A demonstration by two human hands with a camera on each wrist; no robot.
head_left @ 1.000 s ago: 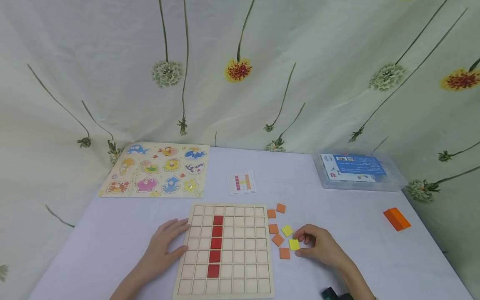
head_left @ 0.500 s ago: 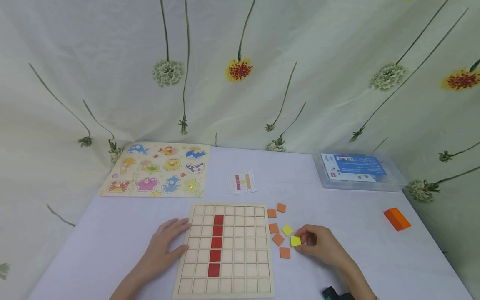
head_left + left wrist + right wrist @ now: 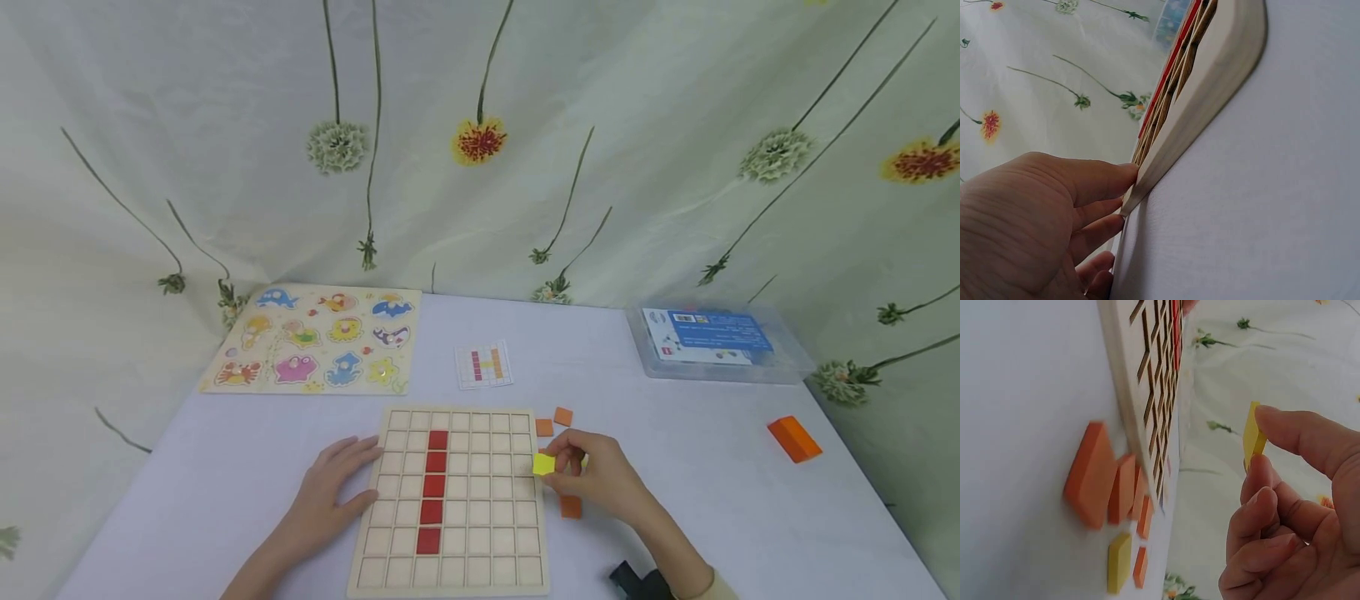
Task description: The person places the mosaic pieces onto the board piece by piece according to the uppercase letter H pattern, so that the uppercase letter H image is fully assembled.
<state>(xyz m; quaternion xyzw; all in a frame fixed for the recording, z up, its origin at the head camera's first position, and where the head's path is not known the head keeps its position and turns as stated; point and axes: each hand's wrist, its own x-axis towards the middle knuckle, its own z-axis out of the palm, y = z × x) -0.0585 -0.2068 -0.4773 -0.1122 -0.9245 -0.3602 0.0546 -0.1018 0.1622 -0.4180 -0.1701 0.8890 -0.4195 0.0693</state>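
Observation:
My right hand (image 3: pixel 596 471) pinches a yellow square tile (image 3: pixel 1254 432) between thumb and fingertips, raised off the table at the right edge of a wooden grid board (image 3: pixel 480 587). A column of several red tiles (image 3: pixel 434 485) fills part of the board's third column. My left hand (image 3: pixel 330 492) touches the board's left edge with thumb and fingertips, fingers fairly straight; the left wrist view has the thumb (image 3: pixel 1107 181) against the wooden rim. Several orange tiles (image 3: pixel 571 507) lie right of the board, some hidden behind my right hand. Another yellow tile (image 3: pixel 1119 562) lies among them.
Behind the board is a small pattern card (image 3: pixel 483 365). A sea-animal puzzle board (image 3: pixel 315 342) lies back left, a clear plastic box (image 3: pixel 708 343) back right. An orange block (image 3: pixel 795 439) sits near the right edge. A floral cloth (image 3: pixel 480 208) hangs behind the table.
My right hand has picked up the yellow tile from beside the orange tiles and carried it left and slightly away from me, to the board's right edge. The left hand has stayed put.

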